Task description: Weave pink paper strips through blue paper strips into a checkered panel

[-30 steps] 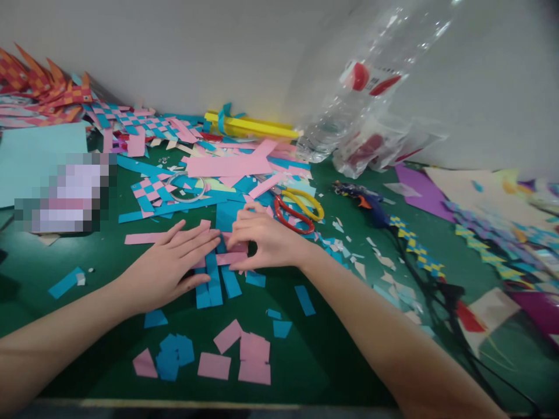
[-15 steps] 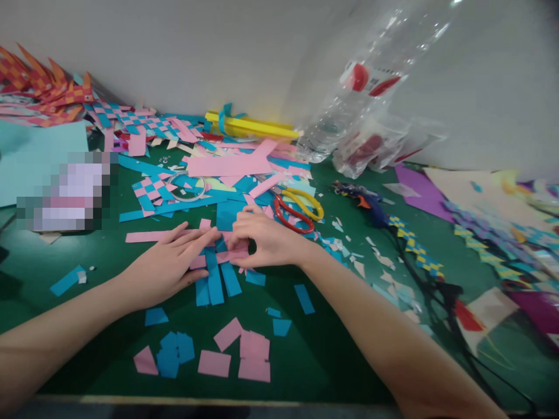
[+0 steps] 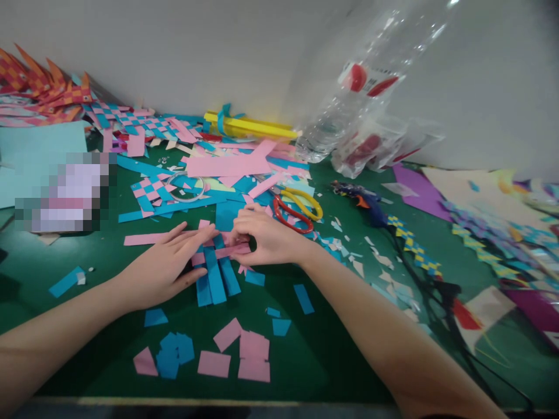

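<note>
Pink and blue paper strips cross over and under each other in a small weave in front of me; three blue strips (image 3: 215,276) hang toward me. My left hand (image 3: 170,259) lies on the weave's left side with fingers stretched out, over a long pink strip (image 3: 142,239) that sticks out to the left. At the weave's right side, my right hand (image 3: 257,235) pinches a pink paper strip (image 3: 231,251) between thumb and fingers. Part of the weave is hidden under both hands.
Scissors (image 3: 301,209) with red and yellow handles lie behind my right hand. A roll of clear tape (image 3: 186,186) sits among paper scraps. Pink offcuts (image 3: 254,355) lie near the front edge. A plastic bottle (image 3: 349,99) leans at the back wall; a blurred phone (image 3: 72,192) is left.
The pinched pink strip and my right fingers have shifted very slightly. My left hand stays flat on the weave. The whole view has moved a touch.
</note>
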Tool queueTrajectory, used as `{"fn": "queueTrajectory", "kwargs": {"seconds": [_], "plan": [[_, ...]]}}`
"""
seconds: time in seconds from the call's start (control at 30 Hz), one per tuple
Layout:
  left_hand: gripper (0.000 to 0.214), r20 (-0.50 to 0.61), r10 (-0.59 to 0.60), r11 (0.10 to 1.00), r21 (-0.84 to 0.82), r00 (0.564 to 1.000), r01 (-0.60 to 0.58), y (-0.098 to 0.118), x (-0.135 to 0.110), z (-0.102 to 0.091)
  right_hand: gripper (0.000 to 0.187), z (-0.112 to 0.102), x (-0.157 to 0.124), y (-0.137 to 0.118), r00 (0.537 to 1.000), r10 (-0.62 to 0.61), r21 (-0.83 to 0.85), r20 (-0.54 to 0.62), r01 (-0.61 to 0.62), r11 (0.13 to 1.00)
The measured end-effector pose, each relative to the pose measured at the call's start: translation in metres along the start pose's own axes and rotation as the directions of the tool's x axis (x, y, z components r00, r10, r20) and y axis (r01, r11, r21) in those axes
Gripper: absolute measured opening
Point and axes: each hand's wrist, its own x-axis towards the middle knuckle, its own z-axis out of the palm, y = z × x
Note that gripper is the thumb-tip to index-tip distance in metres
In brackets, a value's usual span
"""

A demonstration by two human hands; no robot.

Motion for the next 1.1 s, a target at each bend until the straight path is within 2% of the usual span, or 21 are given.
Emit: {"fn": "queueTrajectory", "kwargs": {"seconds": [0.2, 0.57, 1.1], "plan": [[0.058, -0.021, -0.024, 1.0, -0.017, 0.999, 0.024, 0.0, 0.0009, 0.0008, 0.013, -0.0006, -0.0013, 0.0018, 1.0, 0.012, -0.014, -0.019, -0.012, 1.0], [0.048, -0.009, -0.052, 0.996, -0.07, 0.999, 0.051, 0.0016, 0.0031, -0.003, 0.013, 0.0024, -0.0005, 0.0023, 0.999, -0.021, -0.012, -0.042, 0.02, 1.0], [0.047, -0.016, -0.049, 0.995, -0.089, 0.999, 0.047, -0.001, 0.0031, -0.0009, 0.019, 0.003, -0.0002, 0.0032, 0.998, -0.023, 0.004, -0.053, 0.023, 1.0]]}}
